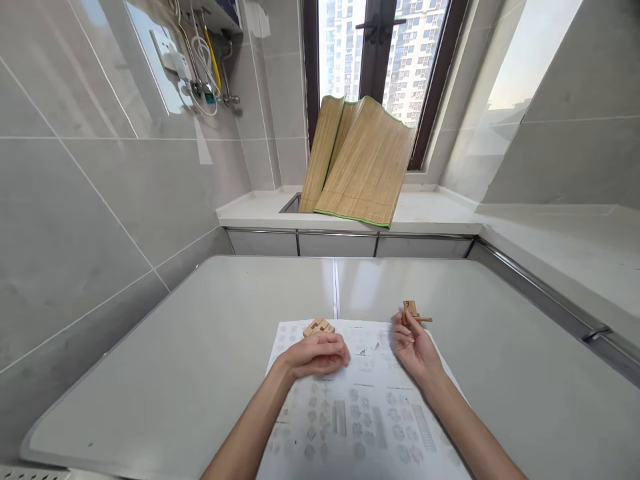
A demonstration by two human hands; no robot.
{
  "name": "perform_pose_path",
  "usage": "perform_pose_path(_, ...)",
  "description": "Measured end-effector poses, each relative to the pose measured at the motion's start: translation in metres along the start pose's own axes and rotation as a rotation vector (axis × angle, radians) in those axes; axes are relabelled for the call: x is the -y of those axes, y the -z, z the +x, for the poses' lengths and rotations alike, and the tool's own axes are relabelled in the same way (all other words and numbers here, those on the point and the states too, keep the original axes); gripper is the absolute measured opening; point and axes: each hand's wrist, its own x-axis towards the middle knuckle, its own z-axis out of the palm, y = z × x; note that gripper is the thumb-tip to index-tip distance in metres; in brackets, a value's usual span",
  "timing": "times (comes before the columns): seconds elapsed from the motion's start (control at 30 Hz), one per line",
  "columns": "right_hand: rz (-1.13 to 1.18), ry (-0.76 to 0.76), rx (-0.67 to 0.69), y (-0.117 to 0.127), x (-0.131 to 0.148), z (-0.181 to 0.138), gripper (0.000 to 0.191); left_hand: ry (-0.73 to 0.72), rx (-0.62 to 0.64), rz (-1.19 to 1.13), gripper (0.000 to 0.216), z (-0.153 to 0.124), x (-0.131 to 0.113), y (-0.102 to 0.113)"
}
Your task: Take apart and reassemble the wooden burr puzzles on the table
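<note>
My right hand is raised over the right edge of a printed sheet, its thumb and fingers pinched on a small wooden puzzle piece. A thin wooden bar sticks out to the right from the same grip; whether it is joined to that piece I cannot tell. Over the upper left of the sheet, my left hand is curled with the fingers together and slightly blurred. Its palm is hidden, so anything inside does not show. Just beyond its knuckles lies a small cluster of light wooden blocks with dark notches.
The sheet, printed with rows of small diagrams, lies on a pale table with a seam down its middle. Behind stands a white counter with a folded bamboo mat leaning by the window. Tiled walls close in both sides.
</note>
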Motion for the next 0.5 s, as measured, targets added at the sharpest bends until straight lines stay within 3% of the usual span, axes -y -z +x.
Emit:
perform_pose_path(0.1, -0.074, -0.032, 0.025, -0.007, -0.005, -0.005, 0.022, -0.115, -0.211, 0.069, 0.057, -0.018, -0.01, 0.021)
perform_pose_path(0.2, -0.169, -0.052, 0.044, -0.015, -0.011, -0.011, 0.022, -0.243, -0.508, 0.17, 0.055, -0.027, -0.015, 0.038)
perform_pose_path(0.3, -0.269, -0.053, 0.071, -0.022, -0.016, -0.017, 0.023, -0.277, -0.754, 0.343, 0.051, -0.031, -0.013, 0.047)
perform_pose_path(0.4, -0.361, -0.045, 0.1, -0.03, -0.019, -0.022, 0.025, -0.263, -0.838, 0.554, 0.041, -0.037, -0.01, 0.048)
perform_pose_path(0.5, -0.451, -0.043, 0.127, -0.036, -0.021, -0.027, 0.025, -0.257, -0.786, 0.738, 0.026, -0.042, -0.009, 0.046)
